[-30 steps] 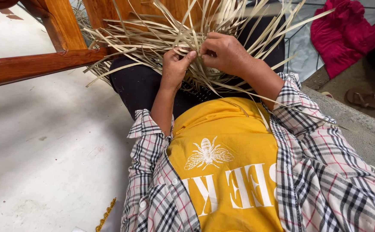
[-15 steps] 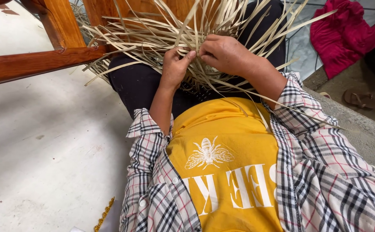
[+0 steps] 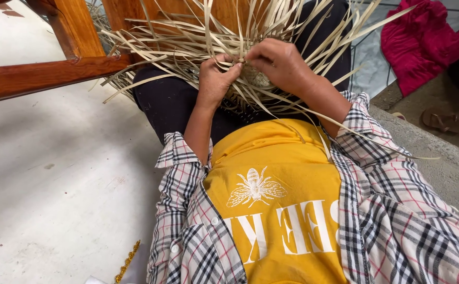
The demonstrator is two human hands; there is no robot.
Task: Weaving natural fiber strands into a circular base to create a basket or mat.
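Observation:
A loose bundle of pale dried straw strips [image 3: 187, 47] lies across my lap, fanning out in all directions. A small woven patch [image 3: 258, 79] shows at its centre. My left hand [image 3: 214, 80] grips strips at the left of that patch, fingers curled round them. My right hand [image 3: 279, 63] pinches strips over the patch from the right, its fingertips meeting the left hand's. I sit in dark trousers, a yellow shirt and a checked overshirt.
A brown wooden furniture frame [image 3: 56, 73] stands at the upper left, its rail reaching over the pale concrete floor [image 3: 56, 200]. A red cloth [image 3: 419, 47] lies at the top right above a sandal [image 3: 442, 120]. A gold beaded strand [image 3: 127, 262] lies by my left elbow.
Both hands have stayed on the straw, with only small finger movements at the woven centre. The view has shifted slightly.

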